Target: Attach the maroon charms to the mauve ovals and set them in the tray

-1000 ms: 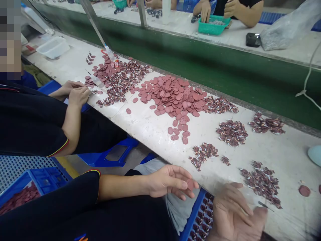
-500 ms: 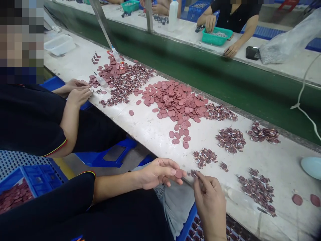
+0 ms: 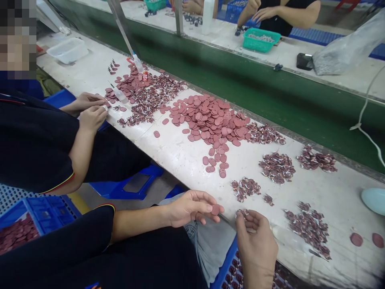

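Between thumb and fingers, my left hand [image 3: 192, 208] pinches a flat reddish-brown oval disc [image 3: 215, 209] just past the table's near edge. My right hand [image 3: 255, 237], a short way to the right, has its fingertips closed on a small dark brown part with pale bits [image 3: 241, 212]; its exact kind is too small to make out. Disc and part are apart. Beyond my hands lies a large pile of the same oval discs [image 3: 210, 118]. Small clusters of brown parts [image 3: 246, 188] rest nearer, and another heap of them [image 3: 308, 228] lies right of my right hand.
A co-worker's hands [image 3: 90, 110] work at the left beside more discs and parts. A green conveyor belt [image 3: 192, 62] runs behind the table. Across it, another person handles something near a green basket [image 3: 261, 40]. A pale bowl [image 3: 373, 200] sits far right; blue crates [image 3: 48, 214] stand below.
My right hand has drawn back slightly right and down with the small brown part, widening the gap from the disc. My left hand barely moved. The person across has raised both hands from the basket and belt edge.
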